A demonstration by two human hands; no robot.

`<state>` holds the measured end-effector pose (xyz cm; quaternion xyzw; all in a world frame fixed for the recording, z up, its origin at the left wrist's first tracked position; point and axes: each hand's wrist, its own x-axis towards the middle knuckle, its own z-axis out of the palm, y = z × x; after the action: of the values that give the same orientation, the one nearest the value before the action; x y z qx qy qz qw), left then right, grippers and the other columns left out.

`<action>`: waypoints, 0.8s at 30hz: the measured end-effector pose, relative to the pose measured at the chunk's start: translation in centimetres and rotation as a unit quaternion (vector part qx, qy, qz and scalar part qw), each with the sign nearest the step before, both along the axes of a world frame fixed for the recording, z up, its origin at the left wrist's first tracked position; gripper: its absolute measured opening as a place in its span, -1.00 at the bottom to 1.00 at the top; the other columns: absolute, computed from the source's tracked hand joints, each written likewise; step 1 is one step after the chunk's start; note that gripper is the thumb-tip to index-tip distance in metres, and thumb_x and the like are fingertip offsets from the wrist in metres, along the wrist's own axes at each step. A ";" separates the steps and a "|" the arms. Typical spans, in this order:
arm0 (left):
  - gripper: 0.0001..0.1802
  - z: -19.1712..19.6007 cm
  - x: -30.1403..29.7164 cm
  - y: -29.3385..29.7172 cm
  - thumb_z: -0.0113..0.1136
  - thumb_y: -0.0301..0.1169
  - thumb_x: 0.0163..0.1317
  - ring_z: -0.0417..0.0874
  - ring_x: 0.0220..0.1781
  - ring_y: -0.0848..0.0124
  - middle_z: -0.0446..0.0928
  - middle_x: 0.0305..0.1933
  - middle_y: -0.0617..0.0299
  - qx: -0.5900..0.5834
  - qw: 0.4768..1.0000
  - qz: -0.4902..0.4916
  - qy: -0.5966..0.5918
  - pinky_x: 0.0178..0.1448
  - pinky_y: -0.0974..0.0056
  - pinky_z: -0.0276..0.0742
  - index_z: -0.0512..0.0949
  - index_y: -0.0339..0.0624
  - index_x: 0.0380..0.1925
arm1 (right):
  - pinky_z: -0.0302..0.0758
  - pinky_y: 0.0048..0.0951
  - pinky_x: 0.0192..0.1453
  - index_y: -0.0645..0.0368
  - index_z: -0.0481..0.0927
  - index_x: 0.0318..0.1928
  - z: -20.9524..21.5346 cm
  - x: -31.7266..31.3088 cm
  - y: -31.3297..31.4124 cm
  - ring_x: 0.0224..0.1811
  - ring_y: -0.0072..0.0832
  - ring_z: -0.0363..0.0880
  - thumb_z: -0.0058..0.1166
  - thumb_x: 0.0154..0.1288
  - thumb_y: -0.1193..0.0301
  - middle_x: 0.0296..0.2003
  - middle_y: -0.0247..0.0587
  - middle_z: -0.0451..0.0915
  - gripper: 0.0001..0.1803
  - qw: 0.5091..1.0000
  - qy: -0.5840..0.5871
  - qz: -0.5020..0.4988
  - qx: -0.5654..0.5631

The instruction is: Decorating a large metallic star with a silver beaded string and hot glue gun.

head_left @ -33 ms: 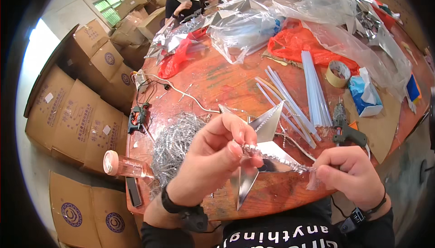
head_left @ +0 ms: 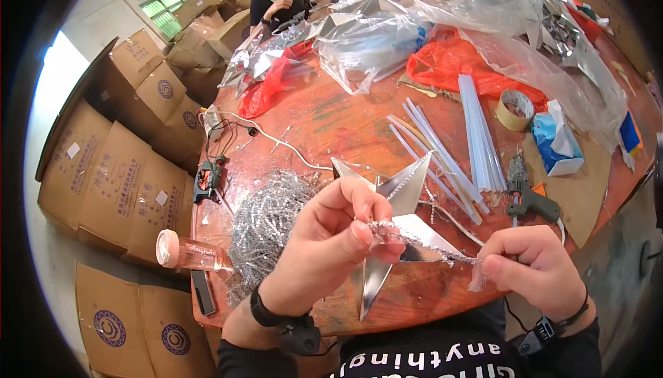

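Note:
A short strand of silver tinsel (head_left: 435, 244) is stretched between my two hands above the table. My left hand (head_left: 328, 243) pinches its left end between thumb and fingertips. The other end is closed in the fist of my right hand (head_left: 532, 265), with a pale frayed tip hanging below the fingers. Under the strand lies a shiny silver star (head_left: 409, 188), partly hidden by my left hand. A tangled heap of silver tinsel (head_left: 266, 219) sits beside my left wrist.
Clear glue sticks (head_left: 480, 143), a glue gun (head_left: 528, 202), a tape roll (head_left: 514, 110) and a tissue pack (head_left: 554, 144) lie to the right. Leftward are another glue gun (head_left: 207, 178), a jar (head_left: 197, 254) and a phone (head_left: 203, 292). Plastic bags (head_left: 373, 50) cover the far side, near a person (head_left: 280, 5).
The tinsel strand between my hands looks thinner and slightly turned. Both hands keep their grip in nearly the same places.

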<state>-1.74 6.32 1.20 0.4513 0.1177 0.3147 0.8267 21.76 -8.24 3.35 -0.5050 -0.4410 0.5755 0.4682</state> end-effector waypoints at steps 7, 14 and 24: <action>-0.58 -1.6 -1.6 0.0 0.32 -0.70 0.27 0.74 -0.11 0.44 0.61 -0.16 0.20 0.225 0.964 0.025 0.143 -0.02 0.35 0.72 0.50 -0.20 0.10 | 0.54 -0.58 -0.18 0.34 0.68 -0.24 -1.6 1.9 -1.0 -0.30 -0.65 0.66 0.10 0.50 0.48 -0.35 -0.29 0.74 -0.82 0.999 -0.008 0.030 -0.004; -0.80 -3.1 -2.3 -0.3 0.15 -0.47 0.48 0.67 -0.28 0.35 0.53 -0.21 0.18 0.311 0.941 0.050 0.126 -0.26 0.29 0.60 0.53 -0.22 0.05 | 0.52 -0.56 -0.34 0.32 0.71 -0.36 -2.3 2.2 -0.6 -0.45 -0.59 0.69 0.13 0.39 0.50 -0.45 -0.25 0.75 -0.81 0.992 -0.092 0.079 0.013; -0.50 -4.6 -2.9 -2.6 0.09 0.18 0.43 0.40 -0.64 0.52 0.31 -0.48 0.37 -0.284 0.931 -0.125 -0.193 -0.54 0.37 0.44 0.35 -0.03 -0.28 | 0.50 -0.58 -0.41 0.28 0.71 -0.40 -3.9 2.4 0.0 -0.51 -0.60 0.68 0.14 0.37 0.50 -0.50 -0.28 0.74 -0.80 0.990 -0.098 0.102 -0.016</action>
<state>-4.64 3.75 -3.42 0.1390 -0.0174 0.2434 0.9597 24.20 -8.27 -0.52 -0.5182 -0.5250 0.5752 0.3536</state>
